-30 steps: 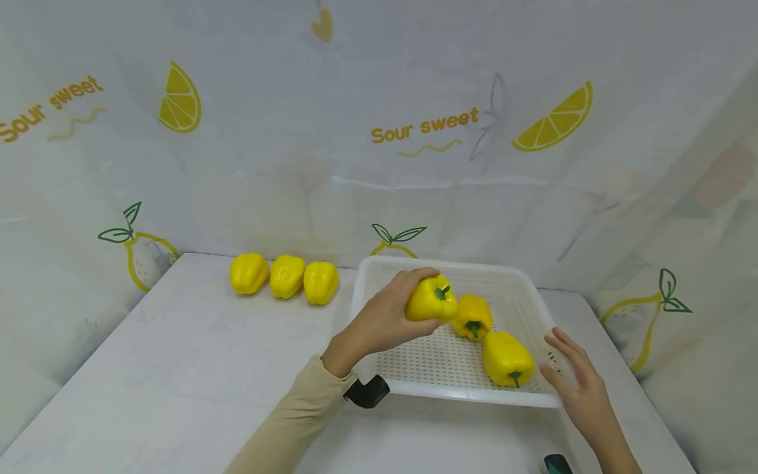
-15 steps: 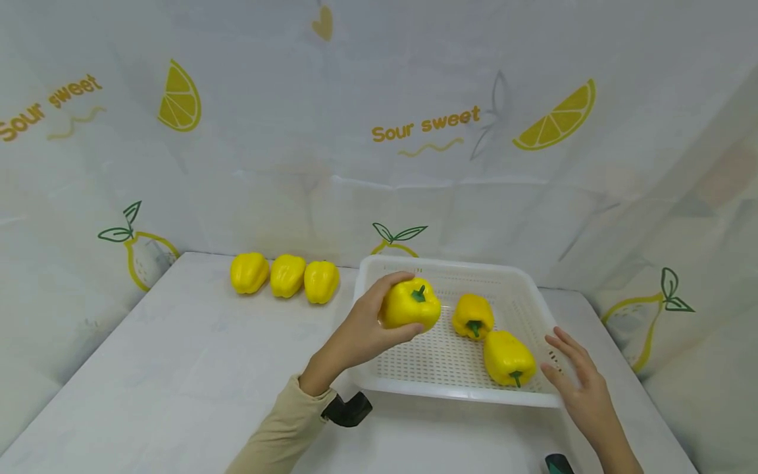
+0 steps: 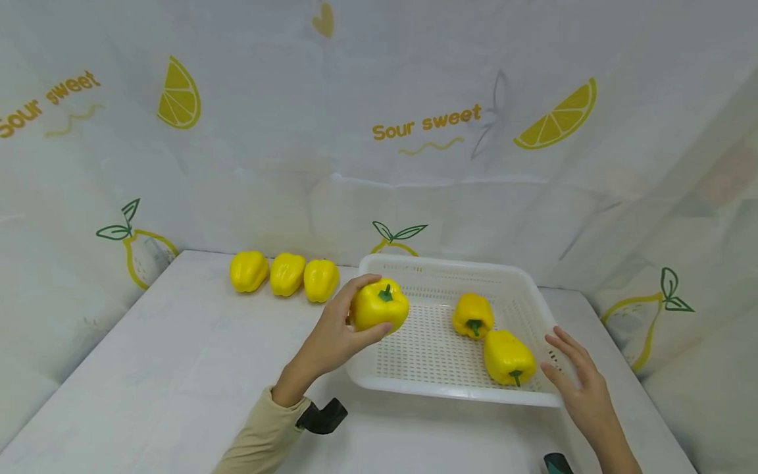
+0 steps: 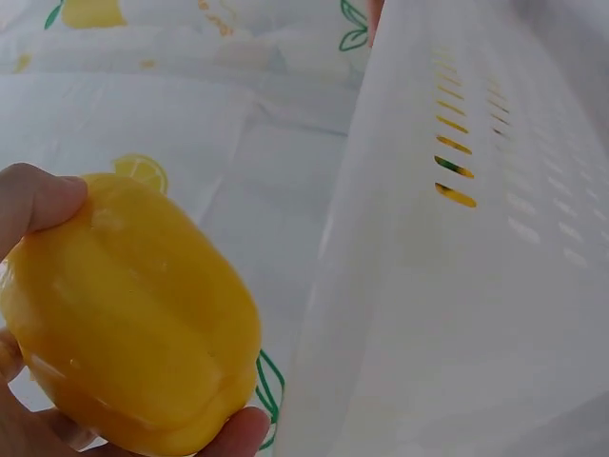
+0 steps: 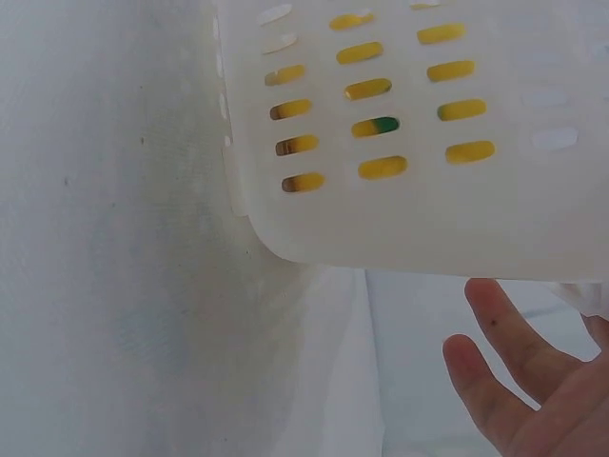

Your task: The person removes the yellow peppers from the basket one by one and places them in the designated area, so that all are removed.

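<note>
In the head view my left hand (image 3: 331, 334) grips a yellow bell pepper (image 3: 379, 307), its green stem toward me, above the left side of a white perforated basket (image 3: 456, 393). The left wrist view shows the same pepper (image 4: 133, 314) between thumb and fingers, beside the basket's wall (image 4: 381, 286). Two more yellow peppers, one farther back (image 3: 472, 315) and one nearer (image 3: 508, 357), lie in the basket. My right hand (image 3: 583, 392) is at the basket's right side with fingers extended. In the right wrist view its fingers (image 5: 514, 333) are by the basket's rim; contact is unclear.
Three yellow peppers stand in a row at the table's back left, the middle one (image 3: 287, 274) close to its neighbours. A white curtain with lemon prints (image 3: 266, 164) hangs behind the table (image 3: 148, 368). Dark wrist devices show by the left sleeve (image 3: 322, 416) and right forearm (image 3: 556, 463).
My left hand has carried the pepper leftward, from near the two peppers in the basket to over the basket's left side. The right hand and the other peppers stay put.
</note>
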Available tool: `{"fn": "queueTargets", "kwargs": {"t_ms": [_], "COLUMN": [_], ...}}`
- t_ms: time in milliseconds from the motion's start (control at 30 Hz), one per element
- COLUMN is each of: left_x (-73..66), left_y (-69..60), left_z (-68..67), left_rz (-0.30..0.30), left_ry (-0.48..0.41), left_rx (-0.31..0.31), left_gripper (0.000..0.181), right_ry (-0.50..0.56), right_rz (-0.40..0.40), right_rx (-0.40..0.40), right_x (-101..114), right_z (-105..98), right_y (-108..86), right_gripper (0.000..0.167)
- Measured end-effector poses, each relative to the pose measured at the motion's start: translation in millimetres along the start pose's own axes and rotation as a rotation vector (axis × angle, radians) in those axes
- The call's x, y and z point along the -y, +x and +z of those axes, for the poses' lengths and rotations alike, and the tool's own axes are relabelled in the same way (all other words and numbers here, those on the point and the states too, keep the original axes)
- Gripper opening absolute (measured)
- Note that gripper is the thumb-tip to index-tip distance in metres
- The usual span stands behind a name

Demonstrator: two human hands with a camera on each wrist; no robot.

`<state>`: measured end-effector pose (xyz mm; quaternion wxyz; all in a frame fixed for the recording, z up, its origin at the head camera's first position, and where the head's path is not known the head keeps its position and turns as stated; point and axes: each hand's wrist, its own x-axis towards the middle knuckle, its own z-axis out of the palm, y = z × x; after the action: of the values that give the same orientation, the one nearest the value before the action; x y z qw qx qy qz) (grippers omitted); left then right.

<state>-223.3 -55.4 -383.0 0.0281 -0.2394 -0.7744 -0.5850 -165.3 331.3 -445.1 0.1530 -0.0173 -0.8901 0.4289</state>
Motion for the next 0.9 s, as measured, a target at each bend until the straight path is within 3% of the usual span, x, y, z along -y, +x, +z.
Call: {"fn": "queueTargets", "kwargs": {"t_ms": [300,700,900], "left_x": [5.5,11.8,19.2], "left_y": [-4.3,-6.9,-7.1], "left_z": [-11.7,-33.2,-42.5], "left_rz": [-0.052,-0.037,-0.073], "left_ry": [0.042,0.079,0.149], "left_rx": [-0.046,-0.152,-0.204], "left_gripper": [0.064,0.057,0.056], "right_ry": [-0.01,0.001,-0.002], "right_rz": [0.037,0.039,0.051], "right_rx": [-0.005,0.001,0.011], "right_x": [1.7,3.2,2.6], "right_z": [-1.3,-1.2,-1.5], "right_y": [-1.0,0.0,1.0], "right_gripper": [0.051,0.049,0.049]}}
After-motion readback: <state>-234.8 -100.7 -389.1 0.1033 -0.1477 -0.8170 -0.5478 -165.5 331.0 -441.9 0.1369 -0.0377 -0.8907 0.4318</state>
